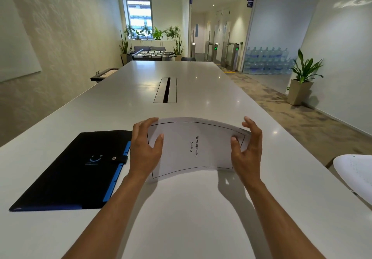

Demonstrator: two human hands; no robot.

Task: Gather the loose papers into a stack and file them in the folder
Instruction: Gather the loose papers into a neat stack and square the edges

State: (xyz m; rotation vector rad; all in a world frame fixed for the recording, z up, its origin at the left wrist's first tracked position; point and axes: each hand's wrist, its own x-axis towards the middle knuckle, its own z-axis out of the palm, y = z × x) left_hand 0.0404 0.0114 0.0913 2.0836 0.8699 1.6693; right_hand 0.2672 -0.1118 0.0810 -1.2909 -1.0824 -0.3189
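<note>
At lower left of the frame, a flat black fabric folder with blue edging and a snap tab (pixel 80 168) lies closed on the long glossy white table (pixel 181 218). Its blue-edged side faces the papers, likely so the stack can be slid across and filed with little travel; the snap tab appears fastened, so it would need opening first.

Just right of the folder, the person's left hand (pixel 144 150) grips the left edge of the stack of white printed papers with a black border line (pixel 193 146), thumb on top and fingers curled behind the far corner. The stack sits at centre frame, near edge toward the table, bowed upward between the hands. That bow suggests inward pressure from both sides to square the sheets.

The right hand (pixel 248 148) holds the right edge, thumb pressed on the top sheet, fingers partly spread and arched over the far corner, where a few edges look slightly fanned.

At the right edge of the frame, a white perforated chair back (pixel 354 172) stands beside the table, uninvolved.

Judgement: gathering appears nearly complete; filing not yet begun.
</note>
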